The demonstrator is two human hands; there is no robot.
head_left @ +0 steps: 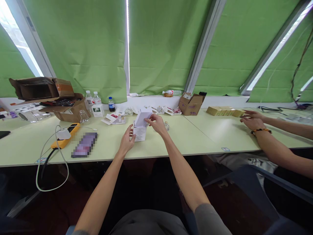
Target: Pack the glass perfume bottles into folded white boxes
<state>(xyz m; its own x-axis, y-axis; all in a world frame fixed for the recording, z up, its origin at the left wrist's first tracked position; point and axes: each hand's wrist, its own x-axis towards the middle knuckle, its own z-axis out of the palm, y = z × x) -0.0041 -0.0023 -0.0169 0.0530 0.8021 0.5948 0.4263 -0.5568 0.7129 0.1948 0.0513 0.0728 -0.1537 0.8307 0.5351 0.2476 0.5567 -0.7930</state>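
A small white cardboard box [140,126] stands on the pale green table [171,143] right in front of me, with a printed label on its front and a white flap raised at the top. My left hand [126,140] grips its lower left side. My right hand [156,124] pinches the raised flap from the right. A small glass bottle [166,126] stands just right of my right hand. Another small bottle [119,118] stands on white packaging inserts [112,118] left of the box.
Another person's two hands [253,119] rest on the table at the right, near stacked tan boxes [221,111]. Open cardboard cartons [41,88] and plastic bottles [89,101] stand at the back left. A yellow power strip [65,135] and a pixelated phone [84,145] lie left.
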